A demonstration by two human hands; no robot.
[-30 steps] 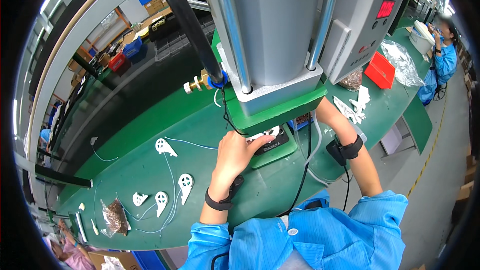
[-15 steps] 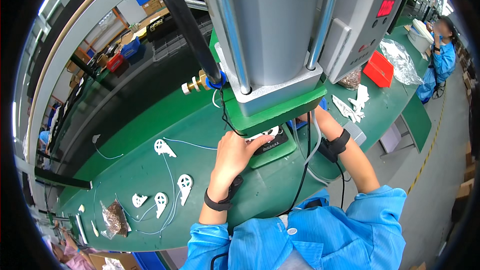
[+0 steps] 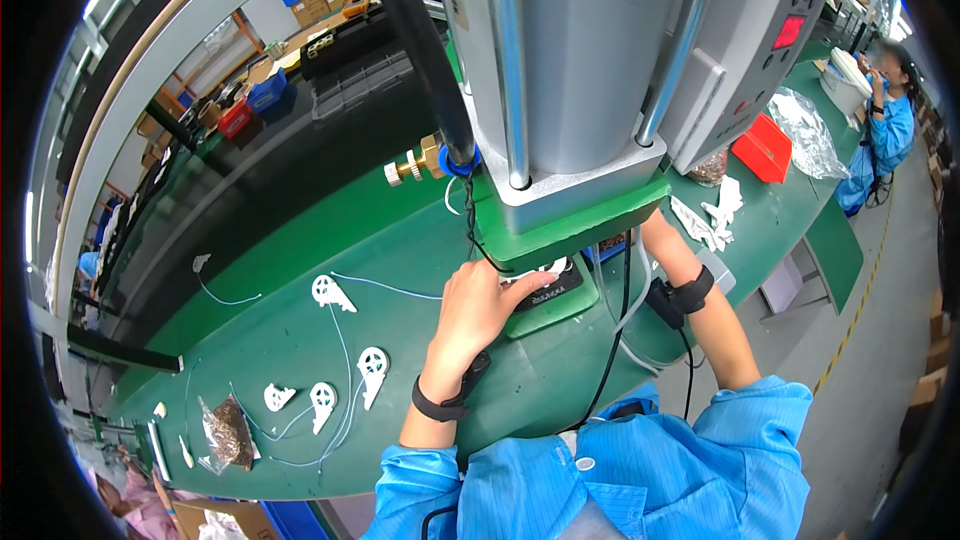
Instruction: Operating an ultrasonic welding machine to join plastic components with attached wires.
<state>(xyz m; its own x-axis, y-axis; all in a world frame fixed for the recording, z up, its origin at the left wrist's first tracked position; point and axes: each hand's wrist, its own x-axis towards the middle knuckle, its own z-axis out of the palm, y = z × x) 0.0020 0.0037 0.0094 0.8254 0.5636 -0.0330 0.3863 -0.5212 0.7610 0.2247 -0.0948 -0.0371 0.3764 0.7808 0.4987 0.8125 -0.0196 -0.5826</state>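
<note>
My left hand is at the left of a black fixture block on a green base plate. Its thumb stretches over a white plastic part in the block, pressing on it; its other fingers are partly hidden. Overhead, the green plate of a press with a large grey cylinder covers much of the fixture. My right hand reaches behind that plate beside a blue bin; its fingers are hidden.
White wheel-shaped parts with thin cords, such as this one, lie on the green table to the left, by a bag of small brown pieces. Cables hang right of the fixture. Farther right are white gloves and a red bin. Another person sits beyond.
The view has shifted slightly, so the press stands farther right in it. My left thumb stays at the white part; my right hand has gone deeper behind the press plate.
</note>
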